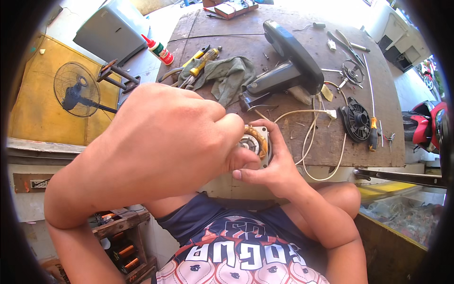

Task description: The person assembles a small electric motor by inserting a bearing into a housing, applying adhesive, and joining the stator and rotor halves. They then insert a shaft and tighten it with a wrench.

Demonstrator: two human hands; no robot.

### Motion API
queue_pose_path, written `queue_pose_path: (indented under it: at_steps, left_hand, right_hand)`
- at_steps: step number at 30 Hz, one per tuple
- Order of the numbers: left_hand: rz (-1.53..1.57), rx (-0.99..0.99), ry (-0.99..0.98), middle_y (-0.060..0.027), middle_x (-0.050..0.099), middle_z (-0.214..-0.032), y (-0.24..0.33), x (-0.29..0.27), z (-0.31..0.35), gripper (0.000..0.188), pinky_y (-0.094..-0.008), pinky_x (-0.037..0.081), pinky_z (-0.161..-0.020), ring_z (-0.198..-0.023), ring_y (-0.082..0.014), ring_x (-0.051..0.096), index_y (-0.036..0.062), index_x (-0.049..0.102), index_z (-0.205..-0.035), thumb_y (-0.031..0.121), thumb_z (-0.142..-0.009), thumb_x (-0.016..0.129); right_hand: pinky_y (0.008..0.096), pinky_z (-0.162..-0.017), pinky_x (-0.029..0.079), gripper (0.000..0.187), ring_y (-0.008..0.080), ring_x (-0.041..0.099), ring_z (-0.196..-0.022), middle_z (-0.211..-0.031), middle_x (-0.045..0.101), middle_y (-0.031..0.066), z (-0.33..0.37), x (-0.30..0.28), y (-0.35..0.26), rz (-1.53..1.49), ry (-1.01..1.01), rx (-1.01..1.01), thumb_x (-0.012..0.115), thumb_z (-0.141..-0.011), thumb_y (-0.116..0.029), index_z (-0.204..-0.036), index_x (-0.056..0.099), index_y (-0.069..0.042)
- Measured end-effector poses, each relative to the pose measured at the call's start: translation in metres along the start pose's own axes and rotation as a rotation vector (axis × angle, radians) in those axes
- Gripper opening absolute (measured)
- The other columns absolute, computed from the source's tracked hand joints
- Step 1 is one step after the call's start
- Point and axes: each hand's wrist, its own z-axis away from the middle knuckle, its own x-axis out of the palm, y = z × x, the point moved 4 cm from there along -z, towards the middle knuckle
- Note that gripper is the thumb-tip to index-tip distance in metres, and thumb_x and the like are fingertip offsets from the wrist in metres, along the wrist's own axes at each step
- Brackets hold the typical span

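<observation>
Close to my chest I hold a small electric motor stator (257, 142), a square metal block with copper windings and a round centre opening. My right hand (274, 165) cups it from below and the right, fingers wrapped around its edge. My left hand (165, 142) is raised in front of it, large in view, with fingers pinched at the motor's left face; what it pinches is hidden.
A brown workbench (283, 128) lies ahead with a dark fan housing (288, 66), grey rag (227, 75), black round motor cover (357, 118), white cord (312, 137), orange-handled screwdriver (373, 128), pliers and a glue bottle (158, 49). A standing fan (75, 90) is at left.
</observation>
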Motion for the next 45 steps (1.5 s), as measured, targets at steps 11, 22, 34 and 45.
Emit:
queue_pose_path:
  at_steps: [11, 22, 34, 45]
  left_hand:
    - [0.035, 0.089, 0.050, -0.0062, 0.054, -0.067, 0.004, 0.004, -0.002, 0.042, -0.0428, 0.049, -0.058, -0.063, -0.0294, 0.063, 0.0090, 0.052, -0.074, 0.030, -0.095, 0.082]
    - [0.014, -0.065, 0.032, -0.0079, 0.061, -0.069, -0.002, 0.014, -0.009, 0.039, -0.0456, 0.051, -0.058, -0.066, -0.0323, 0.068, 0.0095, 0.056, -0.076, 0.030, -0.102, 0.076]
    - [0.058, -0.038, 0.032, -0.0078, 0.061, -0.068, -0.001, 0.012, -0.009, 0.038, -0.0459, 0.051, -0.059, -0.064, -0.0331, 0.066, 0.0090, 0.057, -0.076, 0.030, -0.098, 0.079]
    - [0.067, 0.019, 0.013, -0.0065, 0.060, -0.068, 0.002, 0.019, -0.010, 0.039, -0.0435, 0.053, -0.061, -0.066, -0.0309, 0.068, 0.0097, 0.058, -0.077, 0.034, -0.097, 0.080]
  right_hand:
    - [0.0376, -0.113, 0.052, 0.096, 0.0190, 0.063, -0.128, -0.135, 0.064, 0.0087, -0.009, -0.003, 0.002, 0.029, 0.012, -0.097, 0.103, -0.075, -0.015, -0.150, 0.045, -0.012]
    - [0.0367, -0.111, 0.054, 0.095, 0.0194, 0.063, -0.129, -0.139, 0.063, 0.0097, -0.010, -0.002, 0.006, -0.127, 0.020, -0.019, 0.102, -0.077, -0.010, -0.151, 0.042, -0.012]
    - [0.0417, -0.103, 0.064, 0.099, 0.0240, 0.064, -0.130, -0.141, 0.059, 0.0111, -0.013, -0.006, 0.009, -0.069, 0.041, 0.001, 0.098, -0.075, 0.006, -0.153, 0.042, -0.016]
    - [0.0405, -0.103, 0.064, 0.097, 0.0231, 0.064, -0.129, -0.139, 0.059, 0.0098, -0.012, -0.003, 0.006, -0.111, 0.030, -0.014, 0.097, -0.076, 0.007, -0.152, 0.042, -0.016]
